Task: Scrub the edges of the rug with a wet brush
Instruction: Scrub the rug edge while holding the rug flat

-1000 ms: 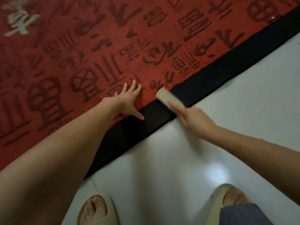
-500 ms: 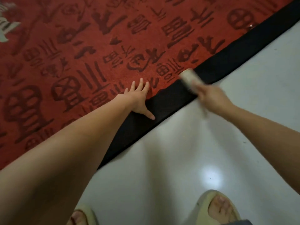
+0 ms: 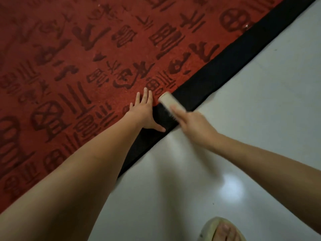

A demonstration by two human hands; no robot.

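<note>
- Since half a second ago, the brush [image 3: 171, 104] is drawn back along the black border [image 3: 231, 54] toward the left hand [image 3: 145, 113]; it is now placed just beside that hand's fingers.
- Motion blur is seen on the brush and on the right hand [image 3: 194, 126], so an active scrubbing stroke is indicated.
- The brush is held by the right hand at its near end, with the fingers wrapped round the pale back; the bristles are set down on the border.
- The left hand is laid flat with fingers straight. The fingers are pressed on the red rug [image 3: 104, 54], the thumb is spread onto the border, and nothing is gripped.
- The rug is judged to be pinned against the pull of each stroke.
- A back-and-forth pass over one short section is inferred; a long run of border toward the upper right is judged not yet worked.
- A pale glossy floor [image 3: 243, 119] is seen beside the rug edge, and a sandalled foot [image 3: 224, 230] at the lower margin.
</note>
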